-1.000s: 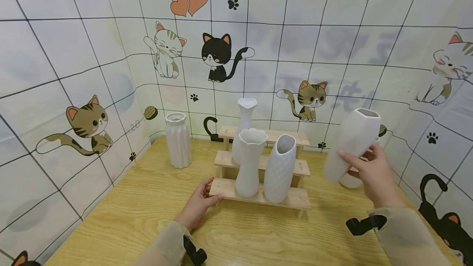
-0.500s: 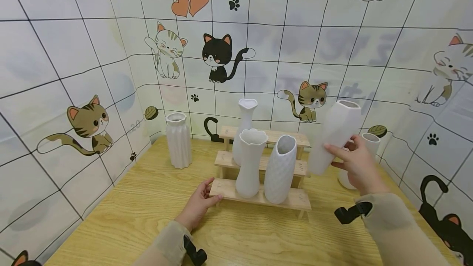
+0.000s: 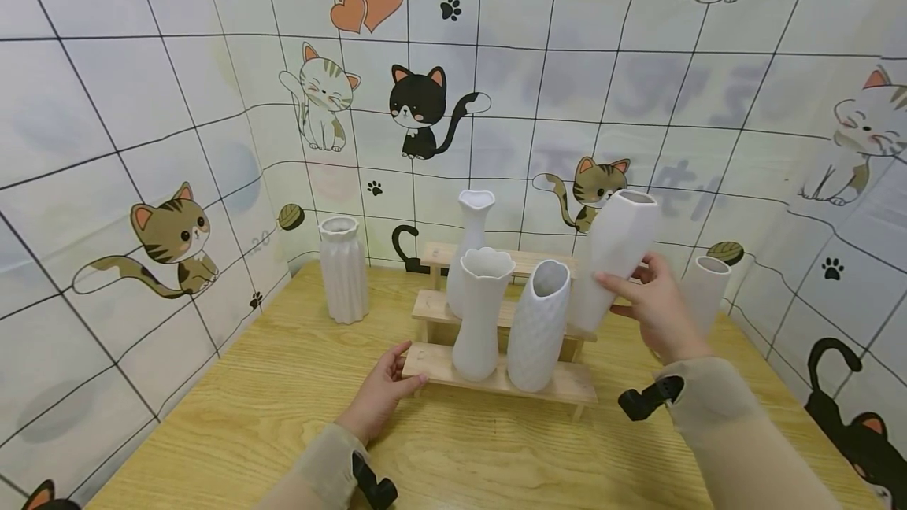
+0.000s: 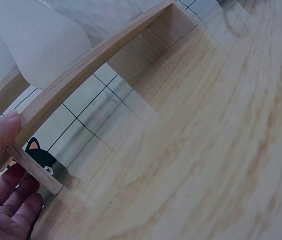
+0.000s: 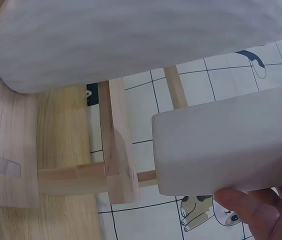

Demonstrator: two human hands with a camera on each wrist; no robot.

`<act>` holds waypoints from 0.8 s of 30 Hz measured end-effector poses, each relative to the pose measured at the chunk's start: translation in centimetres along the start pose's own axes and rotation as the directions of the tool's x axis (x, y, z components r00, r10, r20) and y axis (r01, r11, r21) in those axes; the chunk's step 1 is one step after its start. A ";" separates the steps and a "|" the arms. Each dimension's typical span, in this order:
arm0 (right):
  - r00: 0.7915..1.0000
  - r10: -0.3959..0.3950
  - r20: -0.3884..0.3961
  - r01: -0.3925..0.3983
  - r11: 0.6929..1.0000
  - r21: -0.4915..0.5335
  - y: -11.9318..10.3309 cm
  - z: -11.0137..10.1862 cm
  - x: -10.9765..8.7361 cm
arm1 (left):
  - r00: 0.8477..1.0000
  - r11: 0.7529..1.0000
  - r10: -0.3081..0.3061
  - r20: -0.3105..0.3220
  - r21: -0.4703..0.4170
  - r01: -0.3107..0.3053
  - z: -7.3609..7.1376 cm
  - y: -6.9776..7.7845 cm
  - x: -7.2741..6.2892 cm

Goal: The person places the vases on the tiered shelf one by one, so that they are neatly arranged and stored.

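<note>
My right hand (image 3: 659, 307) grips a white faceted vase (image 3: 621, 238) by its side. The vase leans with its mouth to the upper right, at the right end of a three-step wooden stand (image 3: 439, 362). In the right wrist view, its base (image 5: 206, 150) hangs apart from the stand's rails. My left hand (image 3: 383, 393) holds the left end of the bottom step, thumb on top and fingers below, around the leg (image 4: 36, 170). On that step stand a scalloped-rim vase (image 3: 480, 321) and a textured, slant-mouthed vase (image 3: 536, 329). Behind them rises a slim-necked vase (image 3: 473, 227), partly hidden.
A ribbed white vase (image 3: 343, 274) stands on the wooden table (image 3: 283, 384) at the left. To the right is another white vase (image 3: 706, 290), partly behind my right hand. Tiled walls with cat drawings (image 3: 418, 112) enclose the table's back and sides.
My right hand has carried the faceted vase leftward from the table's right side to the stand's right end, uncovering more of the vase behind. My left hand stays on the stand.
</note>
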State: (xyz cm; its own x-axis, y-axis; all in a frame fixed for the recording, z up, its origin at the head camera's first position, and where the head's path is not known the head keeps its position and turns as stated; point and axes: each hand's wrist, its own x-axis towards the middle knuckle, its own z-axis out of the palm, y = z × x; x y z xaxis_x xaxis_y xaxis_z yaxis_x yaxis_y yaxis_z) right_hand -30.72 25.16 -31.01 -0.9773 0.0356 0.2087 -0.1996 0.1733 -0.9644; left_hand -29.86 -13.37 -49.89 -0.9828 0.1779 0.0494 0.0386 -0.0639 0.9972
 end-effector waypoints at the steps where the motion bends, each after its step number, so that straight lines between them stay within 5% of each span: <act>1: 1.000 -0.002 0.003 0.002 1.000 0.004 0.0 0.1 0.1 | 1.000 1.000 0.001 0.001 0.001 -0.001 0.0 0.0 0.0; 24: 0.999 0.018 0.037 -0.018 1.000 -0.003 0.8 2.3 1.4 | 1.000 1.000 0.003 -0.012 0.030 -0.003 0.0 0.0 0.1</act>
State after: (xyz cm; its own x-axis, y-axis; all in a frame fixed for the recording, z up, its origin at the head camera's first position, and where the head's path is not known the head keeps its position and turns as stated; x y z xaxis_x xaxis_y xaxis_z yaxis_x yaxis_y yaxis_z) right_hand -32.44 23.09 -31.81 -0.9827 0.0020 0.1850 -0.1817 0.1752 -0.9676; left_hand -29.93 -13.35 -49.88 -0.9847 0.1663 0.0516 0.0465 -0.0347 0.9983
